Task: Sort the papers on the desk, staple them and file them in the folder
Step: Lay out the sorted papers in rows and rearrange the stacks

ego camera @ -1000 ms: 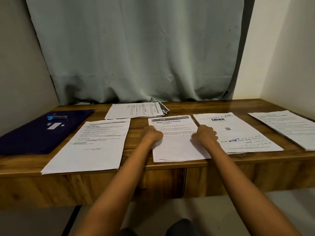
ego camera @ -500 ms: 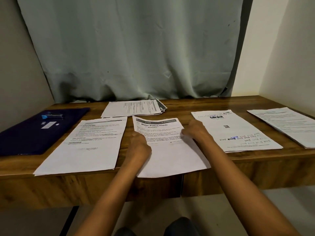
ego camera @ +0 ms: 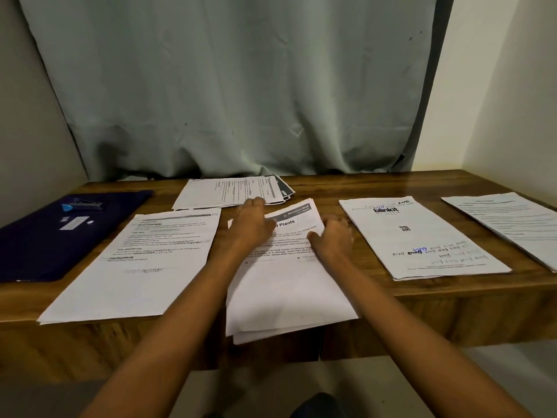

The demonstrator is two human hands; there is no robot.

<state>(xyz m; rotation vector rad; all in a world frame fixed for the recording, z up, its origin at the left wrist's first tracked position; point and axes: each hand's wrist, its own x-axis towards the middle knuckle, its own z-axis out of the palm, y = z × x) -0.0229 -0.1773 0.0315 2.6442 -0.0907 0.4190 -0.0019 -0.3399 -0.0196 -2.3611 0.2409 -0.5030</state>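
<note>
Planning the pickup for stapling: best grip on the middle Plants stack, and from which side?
Pinch the near edge of the Plants stack, coming from the front of the desk. That edge overhangs it, so a thumb likely fits under; the rest lies flat. Sheets are fanned there, so square them first.

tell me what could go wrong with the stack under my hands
1. The middle stack hangs past the front edge of the desk, with only the left hand and right hand on it; it could slip to the floor.
2. Its lower sheets are fanned out of line, so stapling now would likely pin them crooked or miss one.
3. The left hand lies close to the back pile and may nudge it.
</note>
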